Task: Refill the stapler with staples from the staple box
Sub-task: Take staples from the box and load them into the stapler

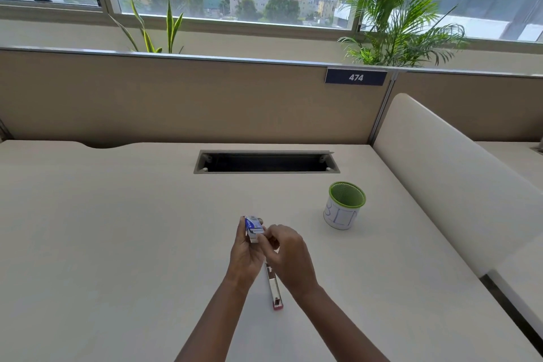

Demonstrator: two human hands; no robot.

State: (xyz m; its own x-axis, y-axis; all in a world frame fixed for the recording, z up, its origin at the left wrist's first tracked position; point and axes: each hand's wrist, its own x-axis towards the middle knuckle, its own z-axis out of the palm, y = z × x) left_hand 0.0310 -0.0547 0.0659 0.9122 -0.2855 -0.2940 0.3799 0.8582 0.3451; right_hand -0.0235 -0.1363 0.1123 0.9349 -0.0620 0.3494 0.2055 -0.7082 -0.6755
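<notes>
1. Two hands meet above the pale beige desk (117, 244). The left hand (245, 256) has its fingers wrapped round a small blue-and-white cardboard staple box (252, 226), holding it off the surface with the open end towards the right hand (289, 253).
2. Right fingertips (269, 236) are bent in against that open end. I cannot tell whether they have pinched anything or only touch the inner tray.
3. The step in hand looks like drawing out a strip of staples. It would go best with the left grip on the outer sleeve only, so the tray slides freely.
4. A strip should be taken by its long sides and drawn straight out, since bending it may snap it.
5. Keeping the box level and low would stop loose strips spilling.
6. The slim silver metal stapler with a pink end (273, 288) lies on the desk directly beneath the hands, its pink end towards the person. Working right above it keeps the carry short.
7. Hard to make out: the stapler's far end is covered by the hands, so whether its magazine is fully open is unclear.
8. Staples themselves are too small to see, and the print on the box is blurred.
9. A green mesh pen cup wrapped in white paper (345, 206) stands well apart on the right. Its lettering is unreadable and its contents do not show.
</notes>
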